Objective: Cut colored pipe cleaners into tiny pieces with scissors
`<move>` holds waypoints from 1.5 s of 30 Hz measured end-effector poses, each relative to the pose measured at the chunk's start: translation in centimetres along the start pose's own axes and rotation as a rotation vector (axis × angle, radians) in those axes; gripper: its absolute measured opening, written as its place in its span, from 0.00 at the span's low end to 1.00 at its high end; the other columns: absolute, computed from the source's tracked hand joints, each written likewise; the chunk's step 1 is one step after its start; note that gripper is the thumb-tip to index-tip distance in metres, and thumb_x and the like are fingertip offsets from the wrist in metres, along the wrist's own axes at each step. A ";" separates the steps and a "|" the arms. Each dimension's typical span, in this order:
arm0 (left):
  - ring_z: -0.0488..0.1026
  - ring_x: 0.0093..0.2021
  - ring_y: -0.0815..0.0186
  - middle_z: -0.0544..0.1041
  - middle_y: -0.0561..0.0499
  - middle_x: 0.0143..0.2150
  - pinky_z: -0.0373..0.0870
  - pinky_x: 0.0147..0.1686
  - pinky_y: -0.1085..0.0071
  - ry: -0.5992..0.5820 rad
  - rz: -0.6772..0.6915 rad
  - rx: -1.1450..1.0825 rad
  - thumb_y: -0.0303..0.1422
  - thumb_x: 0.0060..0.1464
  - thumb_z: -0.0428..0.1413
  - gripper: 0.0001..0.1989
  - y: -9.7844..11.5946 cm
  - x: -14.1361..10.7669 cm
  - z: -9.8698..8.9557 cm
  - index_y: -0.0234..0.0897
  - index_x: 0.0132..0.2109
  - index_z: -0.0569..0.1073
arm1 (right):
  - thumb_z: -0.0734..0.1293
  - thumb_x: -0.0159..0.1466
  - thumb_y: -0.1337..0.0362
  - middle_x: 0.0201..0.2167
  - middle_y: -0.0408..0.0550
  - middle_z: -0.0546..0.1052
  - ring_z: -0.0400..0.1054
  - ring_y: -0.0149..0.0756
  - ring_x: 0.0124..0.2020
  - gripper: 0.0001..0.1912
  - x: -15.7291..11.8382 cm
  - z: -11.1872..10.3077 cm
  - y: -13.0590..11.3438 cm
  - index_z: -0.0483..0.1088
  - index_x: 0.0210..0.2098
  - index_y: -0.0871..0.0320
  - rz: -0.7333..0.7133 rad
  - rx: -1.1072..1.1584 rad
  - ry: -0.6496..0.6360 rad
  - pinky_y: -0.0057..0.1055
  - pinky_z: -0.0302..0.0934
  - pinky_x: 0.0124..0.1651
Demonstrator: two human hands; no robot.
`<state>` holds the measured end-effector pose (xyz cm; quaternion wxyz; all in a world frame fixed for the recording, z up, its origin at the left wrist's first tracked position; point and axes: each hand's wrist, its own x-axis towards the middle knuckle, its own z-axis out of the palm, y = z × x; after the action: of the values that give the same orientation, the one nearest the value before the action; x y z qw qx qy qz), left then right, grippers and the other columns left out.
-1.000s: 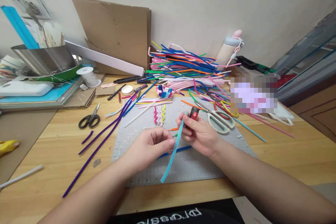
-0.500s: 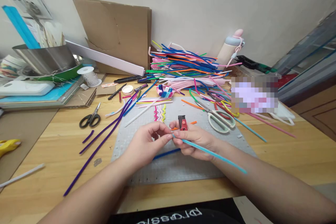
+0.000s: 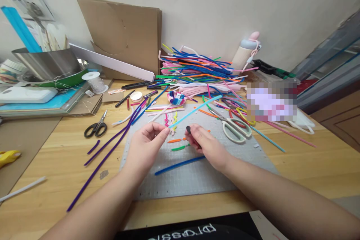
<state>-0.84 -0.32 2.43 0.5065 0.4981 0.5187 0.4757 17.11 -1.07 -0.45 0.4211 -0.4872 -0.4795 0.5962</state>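
A light blue pipe cleaner (image 3: 195, 111) is pinched by one end between the thumb and fingers of my left hand (image 3: 147, 144). Its free end slants up to the right, over the mat. My right hand (image 3: 210, 146) is closed around a small black-and-red tool (image 3: 188, 129); only its dark end shows. Below and between the hands, an orange piece (image 3: 176, 140), a green piece (image 3: 180, 148) and a dark blue pipe cleaner (image 3: 178, 165) lie on the grey cutting mat (image 3: 191, 187). Wavy pink and yellow pieces (image 3: 170, 120) lie just beyond my left hand.
White-handled scissors (image 3: 236, 131) lie right of the mat, black scissors (image 3: 96, 129) left of it. Purple pipe cleaners (image 3: 104, 152) stretch along the left side. A big pile of coloured pipe cleaners (image 3: 197, 69) stands against the wall, near a bottle (image 3: 247, 52).
My hands have moved apart. The light blue pipe cleaner has swung from pointing down right to up right, now in my left hand alone. The tool has turned within my right hand.
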 end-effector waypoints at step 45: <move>0.56 0.21 0.74 0.67 0.57 0.19 0.51 0.24 0.74 -0.189 -0.187 -0.163 0.38 0.46 0.62 0.12 -0.7 -0.3 0.5 0.34 0.26 0.71 | 0.62 0.61 0.59 0.19 0.35 0.59 0.46 0.26 0.18 0.09 0.1 0.1 0.6 0.58 0.29 0.54 -0.207 -0.029 0.072 0.29 0.40 0.22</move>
<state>-0.32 -0.64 1.71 0.6338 0.4476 0.4724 0.4180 16.98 -1.11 -1.00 0.4902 -0.4621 -0.5206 0.5246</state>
